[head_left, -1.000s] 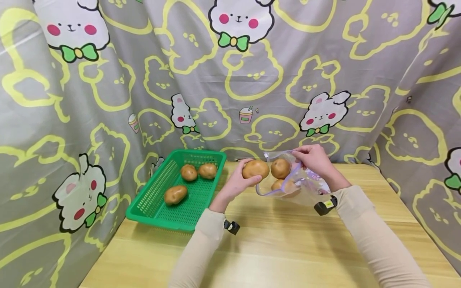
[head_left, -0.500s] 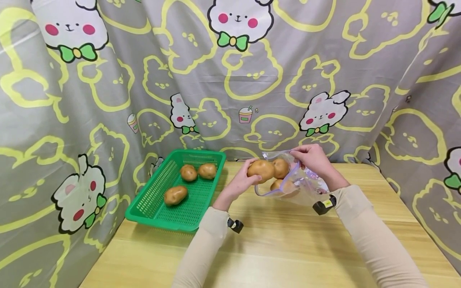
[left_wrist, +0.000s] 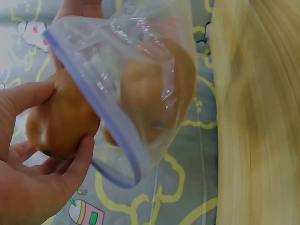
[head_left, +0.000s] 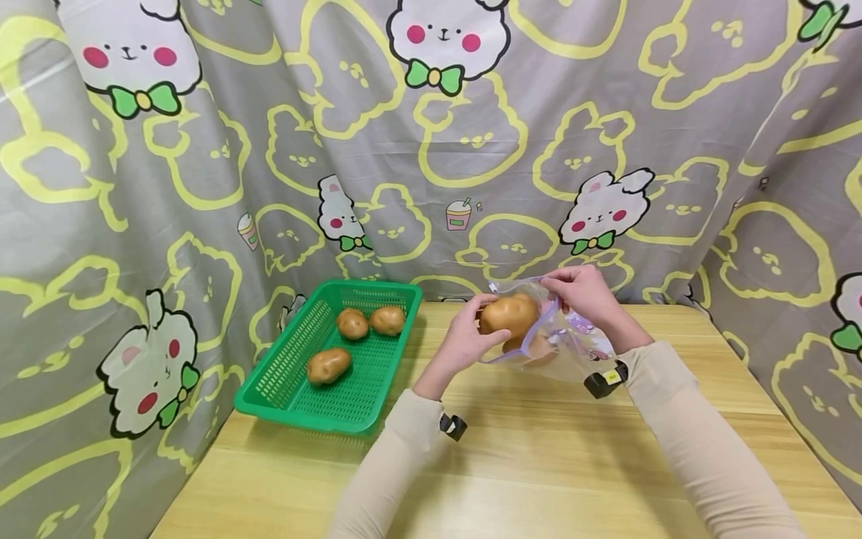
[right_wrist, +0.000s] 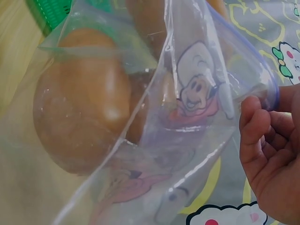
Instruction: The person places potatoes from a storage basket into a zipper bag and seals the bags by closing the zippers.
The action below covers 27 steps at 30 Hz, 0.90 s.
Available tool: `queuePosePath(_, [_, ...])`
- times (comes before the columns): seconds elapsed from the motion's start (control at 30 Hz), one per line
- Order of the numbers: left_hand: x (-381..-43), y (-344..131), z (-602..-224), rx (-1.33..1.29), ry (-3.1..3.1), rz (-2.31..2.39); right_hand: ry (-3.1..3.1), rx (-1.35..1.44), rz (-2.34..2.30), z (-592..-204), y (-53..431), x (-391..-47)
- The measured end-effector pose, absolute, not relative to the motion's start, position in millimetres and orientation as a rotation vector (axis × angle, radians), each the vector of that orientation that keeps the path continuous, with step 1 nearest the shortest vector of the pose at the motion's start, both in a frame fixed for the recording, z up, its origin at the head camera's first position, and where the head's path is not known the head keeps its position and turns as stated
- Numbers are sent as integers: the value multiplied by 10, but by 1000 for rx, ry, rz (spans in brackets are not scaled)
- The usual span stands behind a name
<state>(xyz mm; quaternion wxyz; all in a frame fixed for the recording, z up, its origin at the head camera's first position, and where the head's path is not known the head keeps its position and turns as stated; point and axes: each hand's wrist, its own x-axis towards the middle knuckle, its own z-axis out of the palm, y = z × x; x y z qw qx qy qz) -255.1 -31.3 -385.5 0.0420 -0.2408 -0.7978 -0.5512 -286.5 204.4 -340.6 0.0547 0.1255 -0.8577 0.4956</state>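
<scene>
My left hand [head_left: 467,335] holds a brown potato [head_left: 509,315] at the mouth of a clear zip bag [head_left: 572,352]. In the left wrist view, thumb and fingers are curled round that potato [left_wrist: 63,117], part of which is behind the purple-edged rim. My right hand [head_left: 584,293] pinches the bag's rim at its upper right; the right wrist view shows the fingertips on the purple zip edge [right_wrist: 272,91]. Inside the bag, a potato [right_wrist: 82,101] shows through the printed plastic, and a darker one behind it is partly hidden.
A green plastic basket [head_left: 245,399] stands on the wooden table [head_left: 539,457] to the left, with three potatoes [head_left: 328,365] in it. A grey patterned curtain [head_left: 471,150] hangs behind and at both sides. Small black cameras [head_left: 606,379] sit on the wrists.
My left hand has moved right with its potato, from in front of the bag into its mouth, now covering the upper potato there. My right hand keeps its pinch, almost still.
</scene>
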Motion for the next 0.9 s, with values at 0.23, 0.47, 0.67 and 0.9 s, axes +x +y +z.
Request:
queuePosePath(0.23, [-2543,-190,-3892,-712,-2431,-1399,-2595,411,1500,-3378,2020,-2871])
queuePosePath(0.47, [-2527,-113,-3941,-696,-2462,-1315,-2589,429,1541,-3351,2026,-2858])
queuePosePath(0.67, [-2493,-97,-3948,-700,-2474,-1489,-2584,418,1568,-3337,2036,-2859])
queuePosePath(0.9, [-2519,-44,-3959,-657,-2407,-1442,-2573,449,1596,-3287,2006,-2849])
